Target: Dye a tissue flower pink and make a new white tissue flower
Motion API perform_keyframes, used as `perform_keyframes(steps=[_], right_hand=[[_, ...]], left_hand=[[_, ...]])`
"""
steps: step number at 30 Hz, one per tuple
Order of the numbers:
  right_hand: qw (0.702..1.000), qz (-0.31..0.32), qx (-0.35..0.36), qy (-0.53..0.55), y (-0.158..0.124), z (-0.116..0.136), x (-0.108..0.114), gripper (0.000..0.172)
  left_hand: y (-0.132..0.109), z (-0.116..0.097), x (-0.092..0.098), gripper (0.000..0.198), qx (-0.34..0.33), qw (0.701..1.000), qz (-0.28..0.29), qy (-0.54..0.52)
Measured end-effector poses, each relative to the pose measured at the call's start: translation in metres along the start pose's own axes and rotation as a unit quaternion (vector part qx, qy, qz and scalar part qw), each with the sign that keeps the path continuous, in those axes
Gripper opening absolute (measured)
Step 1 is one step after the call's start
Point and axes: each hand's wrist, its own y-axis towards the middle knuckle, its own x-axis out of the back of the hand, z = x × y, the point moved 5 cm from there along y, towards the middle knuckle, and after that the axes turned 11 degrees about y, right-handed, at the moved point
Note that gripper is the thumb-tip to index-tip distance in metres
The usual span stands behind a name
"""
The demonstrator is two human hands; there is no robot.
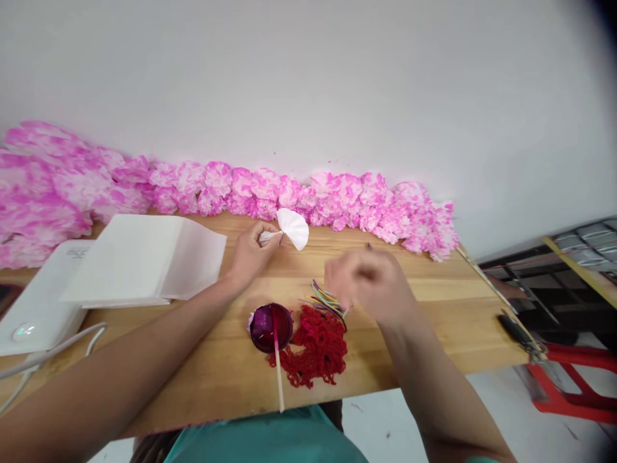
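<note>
My left hand (pixel 255 252) pinches a white pleated paper fan (pixel 295 228), gathered at its middle by a thin dark tie and spread out on the right side. My right hand (pixel 369 280) is blurred, its fingers curled in like a fist above the table. A small dark tip shows at its top; what it holds cannot be made out. Just left of it lie several thin coloured wire ties (pixel 324 297). Nearer me are a heap of red yarn (pixel 321 347) and a small cup of dark red-purple liquid (pixel 253 328) with a stick (pixel 279 382) leaning in it.
Pink-and-white paper flowers (pixel 265 186) line the table's back edge along the wall and pile up at left. A stack of white paper (pixel 130 257) rests on a white device (pixel 43 302) with a cable. Scissors (pixel 520 334) lie at the right edge, near a red stool (pixel 573 386).
</note>
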Motion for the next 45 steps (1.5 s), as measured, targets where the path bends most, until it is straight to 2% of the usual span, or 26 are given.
perform_keyframes(steps=[1, 2, 3, 4, 5, 7, 11, 17, 19, 22, 24, 27, 34, 38, 42, 45], right_hand=[[0.988, -0.146, -0.006, 0.046, 0.007, -0.015, 0.019, 0.044], [0.965, -0.247, -0.030, 0.079, 0.012, -0.032, 0.032, 0.043], [0.948, -0.299, -0.051, 0.094, 0.015, -0.047, 0.039, 0.044], [0.940, -0.318, -0.072, 0.099, 0.019, -0.061, 0.041, 0.047], [0.937, -0.323, -0.090, 0.102, 0.021, -0.071, 0.040, 0.049], [0.945, -0.292, -0.108, 0.097, 0.023, -0.083, 0.033, 0.049], [0.955, -0.238, -0.138, 0.107, 0.024, -0.086, 0.016, 0.041], [0.941, -0.259, -0.148, 0.162, 0.026, -0.091, 0.009, 0.032], [0.939, -0.268, -0.140, 0.163, 0.025, -0.092, 0.011, 0.032], [0.939, -0.280, -0.132, 0.148, 0.024, -0.091, 0.013, 0.032], [0.939, -0.285, -0.131, 0.144, 0.023, -0.090, 0.014, 0.032], [0.938, -0.285, -0.130, 0.148, 0.023, -0.090, 0.013, 0.032], [0.930, -0.268, -0.135, 0.212, 0.025, -0.092, 0.006, 0.042], [0.927, -0.255, -0.139, 0.238, 0.025, -0.091, 0.003, 0.046], [0.927, -0.246, -0.137, 0.249, 0.024, -0.091, 0.002, 0.038], [0.939, -0.234, -0.124, 0.219, 0.025, -0.090, 0.003, 0.028]], left_hand=[[0.000, 0.001, -0.001, 0.016, -0.003, 1.000, -0.001, 0.001], [0.000, 0.001, -0.001, 0.016, -0.007, 1.000, -0.002, 0.004], [0.000, 0.001, -0.001, 0.016, -0.012, 1.000, -0.002, 0.007], [0.000, 0.001, -0.002, 0.016, -0.017, 1.000, -0.002, 0.012], [0.000, 0.001, -0.002, 0.017, -0.023, 1.000, -0.002, 0.018], [-0.001, 0.000, -0.002, 0.017, -0.033, 0.999, -0.004, 0.030], [-0.003, -0.002, -0.003, 0.017, -0.048, 0.998, -0.007, 0.036], [0.000, 0.004, -0.007, 0.016, -0.079, 0.996, -0.014, 0.051], [-0.001, 0.001, -0.004, 0.015, -0.121, 0.989, -0.048, 0.072], [-0.007, -0.009, -0.001, 0.020, -0.224, 0.963, -0.100, 0.112], [-0.013, -0.016, -0.003, 0.015, -0.284, 0.944, -0.096, 0.136], [-0.019, -0.021, -0.008, 0.007, -0.327, 0.927, -0.065, 0.169], [-0.019, -0.021, -0.012, 0.006, -0.339, 0.916, -0.045, 0.210], [-0.017, -0.020, -0.013, 0.005, -0.320, 0.924, -0.025, 0.210], [-0.015, -0.017, -0.013, 0.006, -0.297, 0.936, -0.016, 0.189], [-0.015, -0.016, -0.014, 0.009, -0.292, 0.939, -0.011, 0.181]])
